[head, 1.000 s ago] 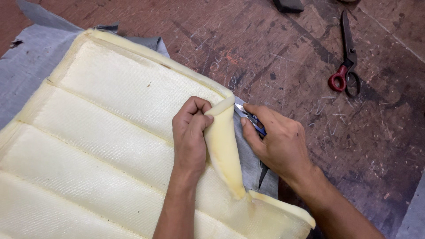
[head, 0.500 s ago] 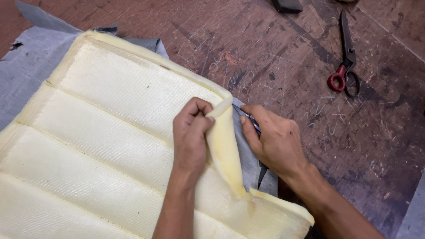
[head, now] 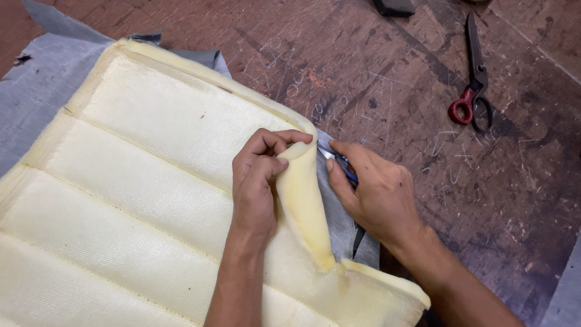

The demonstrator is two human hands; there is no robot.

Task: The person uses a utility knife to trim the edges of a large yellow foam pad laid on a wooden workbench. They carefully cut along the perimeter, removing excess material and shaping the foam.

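Since before, left hand (head: pixel 257 181) extended its forefinger, pinching the foam edge (head: pixel 301 194); right hand (head: pixel 372 194) beside it grips snips (head: pixel 339 162).

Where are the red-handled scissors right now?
The red-handled metal scissors lie on the scratched brown wooden table at the head view's upper right, beyond the right hand, untouched.
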